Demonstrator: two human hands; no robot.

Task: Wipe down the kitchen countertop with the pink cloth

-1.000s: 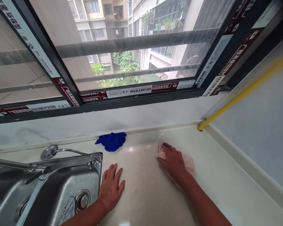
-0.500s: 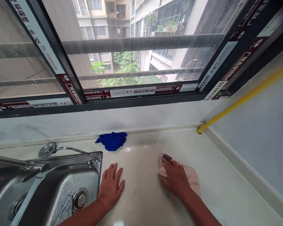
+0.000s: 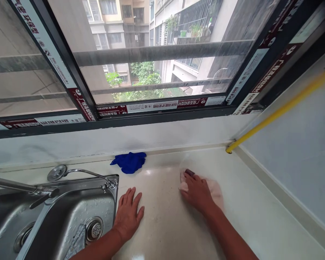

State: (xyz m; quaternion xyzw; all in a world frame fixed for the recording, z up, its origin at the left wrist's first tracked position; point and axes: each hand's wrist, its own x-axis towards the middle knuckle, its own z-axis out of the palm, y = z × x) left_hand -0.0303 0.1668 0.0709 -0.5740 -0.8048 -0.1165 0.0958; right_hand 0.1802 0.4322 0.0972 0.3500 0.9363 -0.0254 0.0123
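A steel sink sits just left of my left hand, which lies flat, fingers loosely spread, on the pale counter. A blue cloth is bunched up beyond that hand. My right hand grips a pink cloth — it spreads out under and right of it — with some dark brown thing poking out at the far end. Yellow pipe is farther right.

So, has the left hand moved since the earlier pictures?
No: the left hand shows no visible shift against the sink beside it.
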